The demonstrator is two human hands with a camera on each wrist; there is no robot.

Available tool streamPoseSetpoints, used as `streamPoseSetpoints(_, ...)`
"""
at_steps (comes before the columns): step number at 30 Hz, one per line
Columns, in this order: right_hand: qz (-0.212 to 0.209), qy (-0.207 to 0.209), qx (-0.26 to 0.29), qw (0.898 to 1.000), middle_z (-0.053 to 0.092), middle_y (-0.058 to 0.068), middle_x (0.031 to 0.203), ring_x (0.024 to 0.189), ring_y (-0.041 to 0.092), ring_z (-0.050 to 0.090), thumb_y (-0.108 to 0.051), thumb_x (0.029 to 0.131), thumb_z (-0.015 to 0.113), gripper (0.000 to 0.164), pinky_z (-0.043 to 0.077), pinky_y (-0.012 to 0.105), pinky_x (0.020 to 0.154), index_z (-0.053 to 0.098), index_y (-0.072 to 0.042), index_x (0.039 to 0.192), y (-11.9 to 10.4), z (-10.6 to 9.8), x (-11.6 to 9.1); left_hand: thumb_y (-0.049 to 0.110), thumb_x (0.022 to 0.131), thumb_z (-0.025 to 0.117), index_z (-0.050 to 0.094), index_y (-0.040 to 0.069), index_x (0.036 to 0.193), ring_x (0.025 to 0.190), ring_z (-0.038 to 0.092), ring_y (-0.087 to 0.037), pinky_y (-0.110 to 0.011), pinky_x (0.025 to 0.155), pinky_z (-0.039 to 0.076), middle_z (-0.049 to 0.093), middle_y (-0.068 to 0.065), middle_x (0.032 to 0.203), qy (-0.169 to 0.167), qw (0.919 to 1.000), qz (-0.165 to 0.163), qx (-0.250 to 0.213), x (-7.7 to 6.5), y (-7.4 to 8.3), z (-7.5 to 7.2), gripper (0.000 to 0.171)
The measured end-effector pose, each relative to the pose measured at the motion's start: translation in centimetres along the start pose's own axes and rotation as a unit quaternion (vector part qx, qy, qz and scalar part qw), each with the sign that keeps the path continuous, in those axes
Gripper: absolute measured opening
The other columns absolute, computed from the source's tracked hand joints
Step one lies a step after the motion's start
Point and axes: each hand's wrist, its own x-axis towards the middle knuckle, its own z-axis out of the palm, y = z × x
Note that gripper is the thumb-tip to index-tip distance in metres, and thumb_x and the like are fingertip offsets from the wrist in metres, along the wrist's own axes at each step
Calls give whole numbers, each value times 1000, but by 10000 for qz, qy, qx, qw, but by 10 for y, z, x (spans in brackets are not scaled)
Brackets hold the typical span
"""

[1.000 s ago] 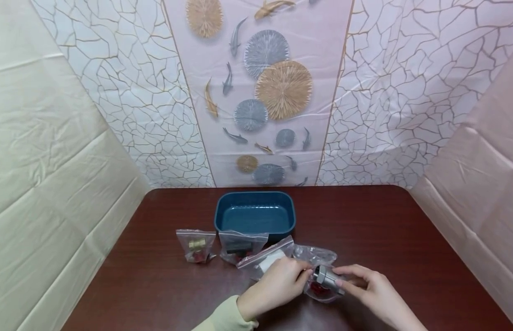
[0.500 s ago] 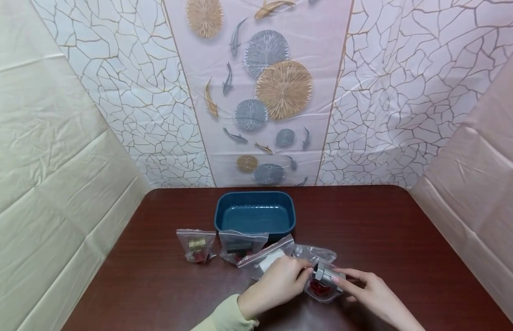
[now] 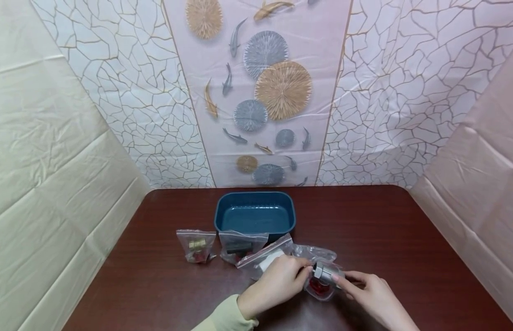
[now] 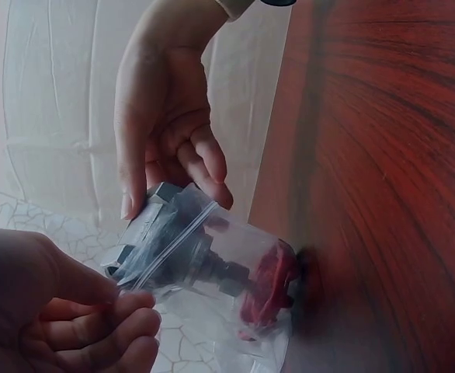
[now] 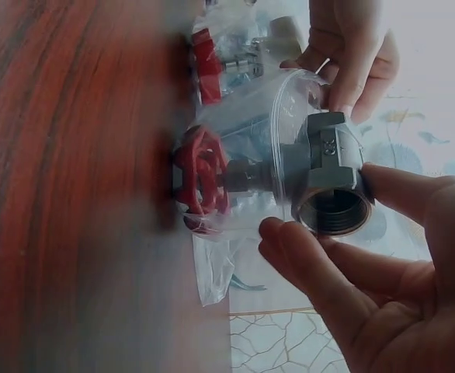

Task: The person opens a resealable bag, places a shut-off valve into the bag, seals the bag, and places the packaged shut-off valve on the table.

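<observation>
A grey metal gate valve [image 3: 324, 272] with a red handwheel [image 5: 203, 177] sits partly in a clear zip bag [image 5: 243, 116], handwheel down near the table. Its threaded body sticks out past the zip line. In the right wrist view, my right hand [image 3: 374, 294] holds the valve body between thumb and fingers, close to the open threaded end. My left hand [image 3: 281, 281] pinches the bag's edge at the far side of the valve, seen at the lower left of the left wrist view.
Left of the hands lie a bag with a white piece [image 3: 271, 260], a bag with a black part [image 3: 239, 249] and a bag with a brass-coloured fitting [image 3: 197, 243]. A blue tray [image 3: 293, 216] stands behind them. Another clear plastic bag [image 3: 316, 252] lies just beyond the valve.
My right hand has shifted slightly down and left, its fingers changing place on the valve. More of the red handwheel shows below the body. The left hand stays at the bag's edge.
</observation>
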Motion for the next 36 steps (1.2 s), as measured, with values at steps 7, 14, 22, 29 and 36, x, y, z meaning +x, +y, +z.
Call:
streamPoseSetpoints(7, -19, -43, 120, 9999, 73, 1, 89, 78, 7, 65, -39, 91, 74, 44, 49, 24, 70, 73, -3, 117, 6, -2, -1, 15, 97, 65, 75, 15, 89, 60, 46, 6, -13, 56, 39, 63, 12, 71, 150, 9999, 49, 1, 0, 1, -1, 13)
streamPoseSetpoints(14, -549, -764, 979, 9907, 76, 11, 99, 90, 11, 72, -21, 88, 78, 50, 55, 24, 73, 64, 10, 124, 16, -8, -2, 14, 97, 65, 76, 15, 90, 64, 53, 6, -14, 59, 44, 68, 11, 76, 395, 9990, 132, 141, -1, 2, -1, 13)
streamPoseSetpoints(22, -619, -168, 473, 9968, 76, 8, 94, 85, 10, 72, -17, 90, 76, 32, 55, 25, 74, 72, 3, 116, 16, -4, -1, 13, 96, 66, 75, 16, 90, 66, 55, 5, -15, 60, 46, 69, 11, 77, 437, 9988, 191, 132, -1, 4, -2, 12)
streamPoseSetpoints(29, -209, 538, -10, 9983, 76, 3, 93, 83, 8, 69, -17, 89, 77, 20, 54, 25, 71, 78, -8, 106, 8, 3, 0, 13, 95, 66, 74, 16, 88, 64, 52, 5, -14, 59, 44, 68, 11, 76, 432, 9988, 208, 133, -1, 4, -2, 11)
streamPoseSetpoints(36, -417, 700, 391, 9959, 75, 4, 92, 72, 5, 68, 0, 88, 72, 19, 54, 25, 67, 75, -4, 107, 8, 7, -3, 14, 96, 65, 74, 16, 89, 63, 48, 6, -13, 58, 41, 64, 13, 73, 426, 9988, 257, 28, 0, 3, -2, 12)
